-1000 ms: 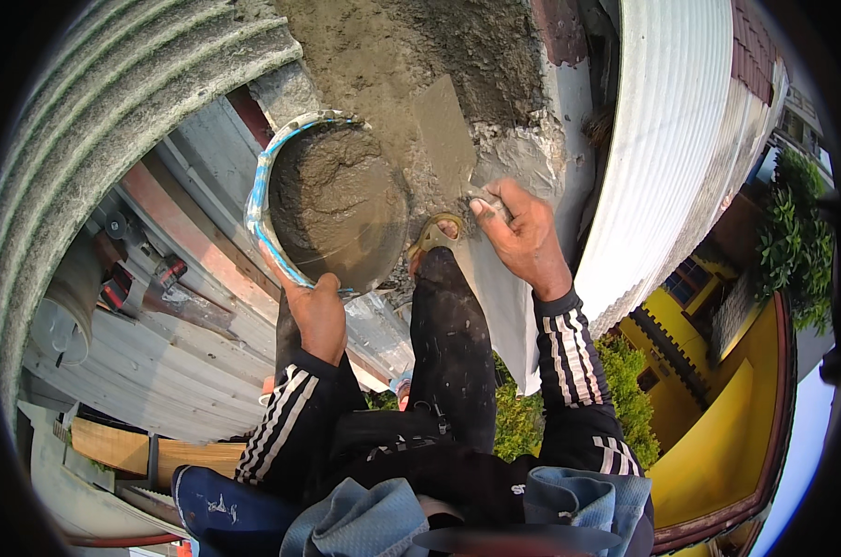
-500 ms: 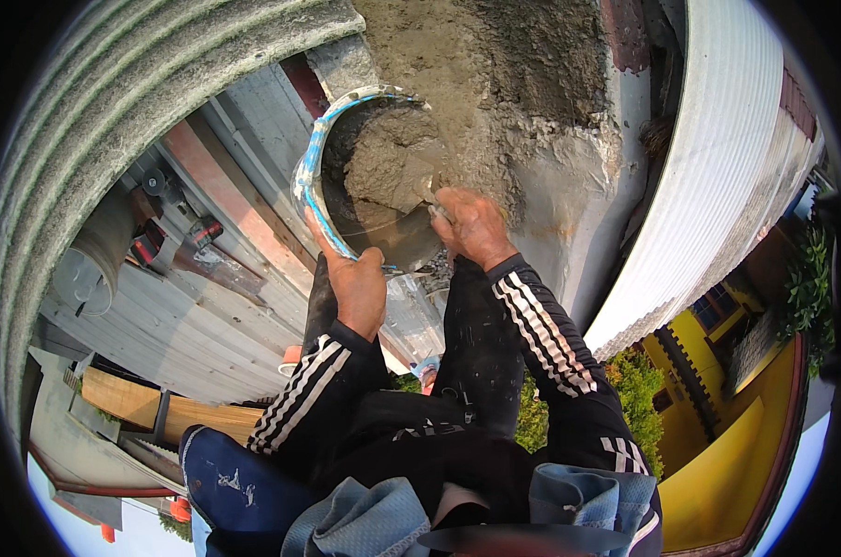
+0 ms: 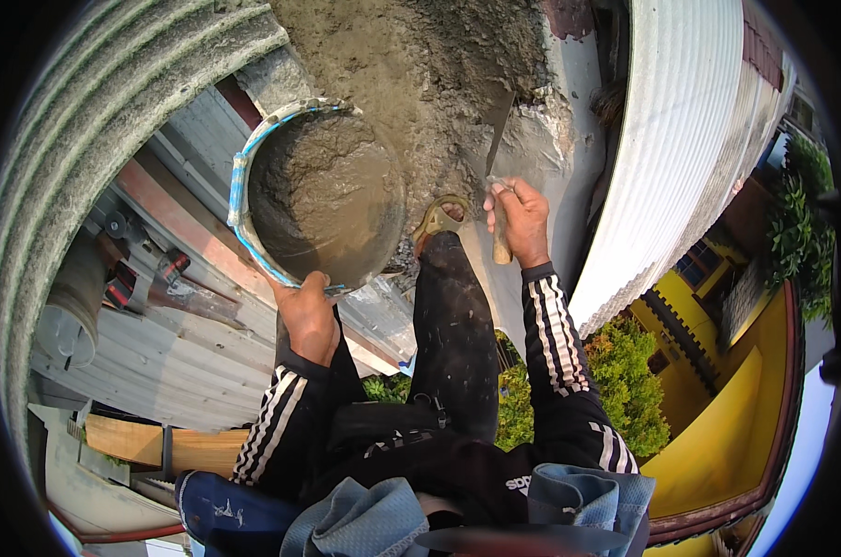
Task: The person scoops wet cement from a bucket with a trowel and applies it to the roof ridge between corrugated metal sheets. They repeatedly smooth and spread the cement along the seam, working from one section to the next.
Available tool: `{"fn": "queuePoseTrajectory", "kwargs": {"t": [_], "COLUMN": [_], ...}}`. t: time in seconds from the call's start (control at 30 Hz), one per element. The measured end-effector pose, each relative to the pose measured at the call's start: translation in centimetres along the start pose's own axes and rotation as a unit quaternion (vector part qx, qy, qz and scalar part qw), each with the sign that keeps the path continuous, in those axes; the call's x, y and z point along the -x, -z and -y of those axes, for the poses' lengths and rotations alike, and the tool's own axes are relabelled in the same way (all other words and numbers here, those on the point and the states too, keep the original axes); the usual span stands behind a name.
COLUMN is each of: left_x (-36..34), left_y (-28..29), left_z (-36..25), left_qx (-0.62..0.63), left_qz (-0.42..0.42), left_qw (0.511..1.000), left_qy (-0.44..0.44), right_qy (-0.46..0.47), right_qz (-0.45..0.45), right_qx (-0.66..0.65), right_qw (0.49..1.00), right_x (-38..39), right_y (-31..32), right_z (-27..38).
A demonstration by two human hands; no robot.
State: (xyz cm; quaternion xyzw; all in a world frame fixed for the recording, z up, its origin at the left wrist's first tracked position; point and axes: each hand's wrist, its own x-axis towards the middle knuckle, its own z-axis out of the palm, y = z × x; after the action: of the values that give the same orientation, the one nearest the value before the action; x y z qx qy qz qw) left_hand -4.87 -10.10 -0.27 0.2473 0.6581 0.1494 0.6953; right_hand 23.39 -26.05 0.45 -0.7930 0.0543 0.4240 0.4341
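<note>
My left hand (image 3: 305, 316) grips the near rim of a round bucket (image 3: 238, 190) with a blue-and-white rim, holding wet grey mortar (image 3: 321, 190). My right hand (image 3: 519, 220) is closed round the wooden handle (image 3: 500, 243) of a trowel, to the right of the bucket. The trowel's blade (image 3: 499, 128) points away from me, seen nearly edge-on against a rough strip of grey mortar (image 3: 397, 84). A sandalled foot (image 3: 443, 220) stands on the ledge between the bucket and the trowel.
Corrugated grey roofing (image 3: 77, 111) curves at the left; white corrugated sheeting (image 3: 680, 111) lines the right. Cordless tools (image 3: 169, 269) and a pale container (image 3: 70, 306) lie on lower metal sheets. Beyond the edge below are shrubs (image 3: 625, 381) and a yellow building (image 3: 717, 427).
The trowel went into the bucket half a second ago and is now out, right of it, with its blade turned edge-on. The bucket sits slightly further left in view.
</note>
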Motion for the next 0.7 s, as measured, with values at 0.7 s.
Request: {"fn": "queuePoseTrajectory", "kwargs": {"t": [0.7], "left_x": [0.5], "left_y": [-1.1], "left_z": [-0.3], "left_qx": [-0.018], "left_qz": [0.024], "left_qw": [0.999], "left_qy": [-0.014], "right_qy": [0.305], "right_qz": [0.091], "right_qx": [0.463], "right_qw": [0.827], "right_x": [1.4], "right_y": [-8.7], "right_z": [-2.9]}}
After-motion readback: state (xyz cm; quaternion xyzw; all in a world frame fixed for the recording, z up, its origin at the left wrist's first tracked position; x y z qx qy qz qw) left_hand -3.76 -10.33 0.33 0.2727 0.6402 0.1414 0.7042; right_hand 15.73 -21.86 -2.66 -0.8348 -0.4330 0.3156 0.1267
